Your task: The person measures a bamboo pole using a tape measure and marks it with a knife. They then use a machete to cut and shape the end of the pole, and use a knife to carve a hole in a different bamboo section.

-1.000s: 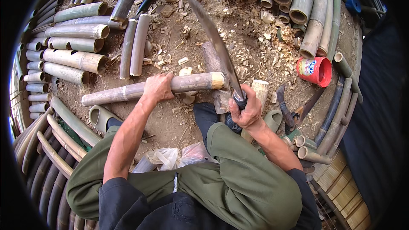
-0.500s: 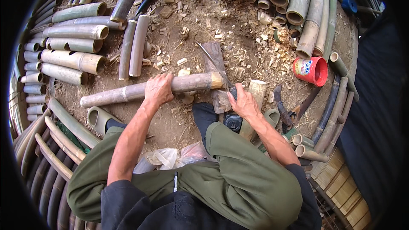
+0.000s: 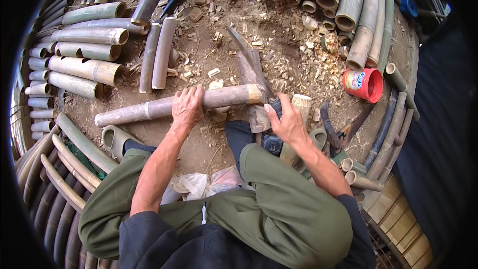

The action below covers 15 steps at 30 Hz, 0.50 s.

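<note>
My left hand (image 3: 187, 108) is wrapped over the middle of a bamboo pole (image 3: 226, 97), pressing it from above. The pole lies slightly tilted across the ground, and its right end, trimmed to pale wood, rests on a flat wooden block (image 3: 258, 121). In my right hand (image 3: 290, 122) is the dark handle of a machete (image 3: 255, 66). Its broad blade points away from me and slants left, just beyond the pole's trimmed end. Whether the edge touches the bamboo I cannot tell.
Cut bamboo tubes (image 3: 84, 69) are stacked at left and far side. Wood chips (image 3: 308, 45) litter the dirt. At right are a red tub (image 3: 366, 84), a saw (image 3: 356, 122) and an upright bamboo piece (image 3: 301, 104). A plastic bag (image 3: 199, 184) lies between my legs.
The machete blade has swung farther away and turned, so more of its flat side shows. My right hand has shifted slightly up; my left hand keeps its hold on the pole.
</note>
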### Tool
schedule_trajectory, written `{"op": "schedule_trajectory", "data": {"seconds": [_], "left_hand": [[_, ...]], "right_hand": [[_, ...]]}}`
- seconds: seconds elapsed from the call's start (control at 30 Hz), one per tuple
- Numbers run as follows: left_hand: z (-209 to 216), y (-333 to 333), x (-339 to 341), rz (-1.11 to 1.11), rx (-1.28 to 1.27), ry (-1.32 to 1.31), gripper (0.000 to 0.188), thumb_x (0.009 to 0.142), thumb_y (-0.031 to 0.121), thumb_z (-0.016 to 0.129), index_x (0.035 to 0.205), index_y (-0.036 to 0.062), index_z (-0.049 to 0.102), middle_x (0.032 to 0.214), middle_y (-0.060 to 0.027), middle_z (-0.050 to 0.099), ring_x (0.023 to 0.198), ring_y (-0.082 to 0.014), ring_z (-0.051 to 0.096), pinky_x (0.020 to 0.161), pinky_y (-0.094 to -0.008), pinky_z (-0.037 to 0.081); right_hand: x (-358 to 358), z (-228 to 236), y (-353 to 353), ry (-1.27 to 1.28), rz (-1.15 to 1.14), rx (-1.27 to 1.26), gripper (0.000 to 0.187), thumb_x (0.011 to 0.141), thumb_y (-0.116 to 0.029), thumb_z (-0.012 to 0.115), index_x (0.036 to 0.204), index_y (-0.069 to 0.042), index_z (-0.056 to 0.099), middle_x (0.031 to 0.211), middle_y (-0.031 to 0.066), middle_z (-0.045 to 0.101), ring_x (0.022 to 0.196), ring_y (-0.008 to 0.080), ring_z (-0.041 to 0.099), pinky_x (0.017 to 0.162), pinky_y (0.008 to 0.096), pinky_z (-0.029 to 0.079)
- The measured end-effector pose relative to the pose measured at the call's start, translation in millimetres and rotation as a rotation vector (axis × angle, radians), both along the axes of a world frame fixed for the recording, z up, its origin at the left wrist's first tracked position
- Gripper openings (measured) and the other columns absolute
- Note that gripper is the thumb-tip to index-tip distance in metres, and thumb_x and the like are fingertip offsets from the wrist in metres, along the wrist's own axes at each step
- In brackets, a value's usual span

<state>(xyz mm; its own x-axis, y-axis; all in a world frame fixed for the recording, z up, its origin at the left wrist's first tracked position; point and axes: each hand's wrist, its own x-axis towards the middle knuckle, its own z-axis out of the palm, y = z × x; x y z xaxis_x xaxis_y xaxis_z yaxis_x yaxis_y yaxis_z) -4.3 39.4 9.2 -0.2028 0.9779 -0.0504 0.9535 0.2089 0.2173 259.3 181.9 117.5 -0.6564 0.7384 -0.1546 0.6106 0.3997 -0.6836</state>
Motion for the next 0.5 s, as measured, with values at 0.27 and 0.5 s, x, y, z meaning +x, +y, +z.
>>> {"op": "schedule_trajectory", "data": {"seconds": [0.27, 0.5], "left_hand": [[2.1, 9.3, 1.4, 0.023, -0.056, 0.02, 0.042, 0.074, 0.01, 0.064, 0.115, 0.0065, 0.059, 0.1, -0.0102, 0.064, 0.097, -0.0267, 0.063, 0.09, -0.0451, 0.048], [30.6, 23.6, -24.6, -0.155, -0.414, -0.218, 0.076, 0.064, 0.038, 0.086, 0.126, 0.0087, 0.053, 0.119, -0.0151, 0.058, 0.115, -0.033, 0.056, 0.097, -0.0456, 0.047]], "right_hand": [[16.6, -51.1, 9.2, -0.345, 0.067, 0.054, 0.036, 0.094, -0.026, 0.064, 0.112, 0.0, 0.048, 0.079, 0.0257, 0.065, 0.067, 0.0455, 0.066, 0.056, 0.0509, 0.052], [23.9, -39.8, 2.2, -0.212, -0.011, -0.062, 0.033, 0.094, -0.026, 0.061, 0.111, -0.003, 0.046, 0.089, 0.0315, 0.063, 0.083, 0.0527, 0.061, 0.068, 0.0564, 0.049]]}}
